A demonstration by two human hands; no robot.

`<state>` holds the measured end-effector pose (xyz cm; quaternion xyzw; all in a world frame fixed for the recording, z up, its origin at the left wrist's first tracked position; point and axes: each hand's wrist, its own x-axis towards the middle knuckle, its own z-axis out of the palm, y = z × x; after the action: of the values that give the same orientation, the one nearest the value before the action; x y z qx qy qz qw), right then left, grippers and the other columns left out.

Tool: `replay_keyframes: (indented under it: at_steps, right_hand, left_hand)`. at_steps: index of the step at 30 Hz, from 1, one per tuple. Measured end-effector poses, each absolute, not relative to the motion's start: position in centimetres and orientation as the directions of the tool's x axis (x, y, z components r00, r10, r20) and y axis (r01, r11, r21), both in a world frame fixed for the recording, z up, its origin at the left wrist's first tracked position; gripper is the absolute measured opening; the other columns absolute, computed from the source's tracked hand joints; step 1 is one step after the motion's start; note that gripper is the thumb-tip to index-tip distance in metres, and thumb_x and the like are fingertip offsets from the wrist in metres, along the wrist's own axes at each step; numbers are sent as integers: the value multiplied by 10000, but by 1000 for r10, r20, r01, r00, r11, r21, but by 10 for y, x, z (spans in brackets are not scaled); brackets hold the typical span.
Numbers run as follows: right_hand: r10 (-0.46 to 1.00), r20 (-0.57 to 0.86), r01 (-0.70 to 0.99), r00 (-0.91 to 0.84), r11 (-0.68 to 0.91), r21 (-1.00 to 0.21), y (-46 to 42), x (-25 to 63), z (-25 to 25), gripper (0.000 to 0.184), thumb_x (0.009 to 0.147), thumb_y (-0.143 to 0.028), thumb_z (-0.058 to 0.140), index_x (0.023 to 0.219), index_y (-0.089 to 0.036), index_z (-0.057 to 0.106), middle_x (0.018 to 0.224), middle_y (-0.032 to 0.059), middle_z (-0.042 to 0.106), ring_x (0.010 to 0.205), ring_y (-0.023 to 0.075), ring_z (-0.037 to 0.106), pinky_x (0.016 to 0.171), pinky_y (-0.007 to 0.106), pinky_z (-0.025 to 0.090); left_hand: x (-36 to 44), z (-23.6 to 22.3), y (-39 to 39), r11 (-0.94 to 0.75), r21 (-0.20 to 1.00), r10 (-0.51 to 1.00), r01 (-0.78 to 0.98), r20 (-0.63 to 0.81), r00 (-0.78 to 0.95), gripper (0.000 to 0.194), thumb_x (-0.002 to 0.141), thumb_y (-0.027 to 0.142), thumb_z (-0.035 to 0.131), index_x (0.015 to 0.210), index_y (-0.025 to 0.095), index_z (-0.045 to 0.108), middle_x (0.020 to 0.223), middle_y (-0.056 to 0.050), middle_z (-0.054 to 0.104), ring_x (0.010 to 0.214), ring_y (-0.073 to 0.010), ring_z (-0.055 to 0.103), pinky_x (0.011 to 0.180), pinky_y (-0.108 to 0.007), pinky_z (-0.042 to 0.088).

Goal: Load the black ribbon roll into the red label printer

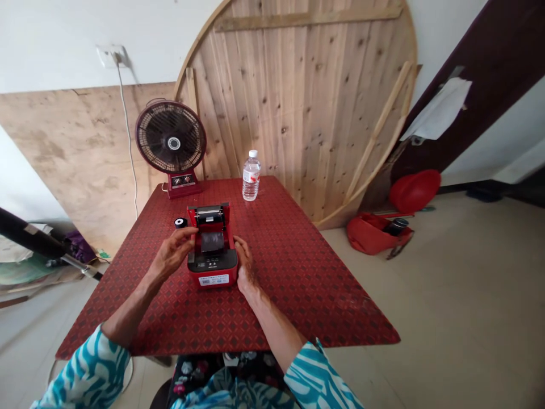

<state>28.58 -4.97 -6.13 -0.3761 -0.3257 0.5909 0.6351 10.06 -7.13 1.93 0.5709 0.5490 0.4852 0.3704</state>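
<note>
**On the table [298,295], working at an open printer [213,262] with both hands**

Set roughly midway between the table's left and right edges, and well back from the near edge, with the lid [227,215] raised at the far side and the sticker [214,280] facing the near edge. Inside the bay, showing a dark sheet [212,242], too small to identify.

At the printer's left wall, touching or almost touching near the lid's base with the bent fingertips of the left hand [174,250]; impossible to tell from here any pinch on a small part. Along the right wall, resting the right hand [246,264] with fingers loosely curved, not clenched, apparently bracing rather than lifting.

Judging by the raised lid and bent fingertips, probably in the middle of handling or checking around the open bay. For any further move there, calling for light, precise fingers on the left and a steady brace on the right, with fingertips well out from under the lid.

Just beside the printer, toward the left edge, a small roll [180,223]. At the far left corner, a fan [171,139]. By the far edge, toward the far right corner, an upright bottle [251,179]. Beyond the far edge, a round wooden board [298,108].
</note>
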Motion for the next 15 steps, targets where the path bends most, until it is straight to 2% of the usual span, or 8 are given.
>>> replay_keyframes:
  at_steps: [2, 4, 8, 12, 15]
  right_hand:
    - [995, -35, -509, 88, 15, -861, -49, 285, -61, 389, 739, -503, 624, 1033, -251, 654, 914, -5, 707, 823, 180, 603, 719, 291, 454]
    - [995, -47, -512, 89, 6, -859, -48, 285, -62, 383, 734, -501, 629, 1023, -252, 659, 911, -7, 710, 830, 183, 606, 725, 291, 454]
    - [996, -27, -501, 80, 17, -865, -47, 285, -59, 357, 734, -488, 625, 1002, -256, 674, 954, -6, 715, 872, 189, 606, 735, 287, 456]
    - [996, -24, -497, 91, 25, -868, -49, 286, -54, 323, 730, -463, 633, 973, -259, 691, 962, -9, 718, 871, 185, 608, 763, 293, 457]
    - [994, -25, -495, 103, 29, -868, -50, 286, -51, 310, 726, -461, 639, 950, -256, 700, 937, -10, 721, 849, 183, 614, 767, 297, 459]
  left_hand:
    - [108, 28, -55, -191, 899, 981, 395, 192, 36, 316, 711, 374, 663, 976, 222, 744, 1002, -58, 738, 957, -273, 652, 875, -357, 483]
    - [117, 35, -36, -240, 814, 970, 529, 178, 166, 237, 734, 302, 613, 912, 243, 756, 887, -41, 752, 916, -266, 667, 847, -340, 492]
    - [132, 41, -4, -284, 530, 943, 799, 4, 333, 290, 730, 157, 538, 899, 238, 760, 738, -57, 737, 737, -257, 681, 720, -326, 484]
    - [135, 41, 6, -328, 436, 915, 838, -73, 397, 192, 679, 138, 597, 716, 256, 745, 737, -50, 737, 744, -250, 670, 725, -309, 451]
    - [132, 40, 3, -346, 404, 903, 847, -102, 418, 152, 691, 168, 605, 690, 256, 729, 762, -55, 739, 776, -253, 664, 731, -307, 439]
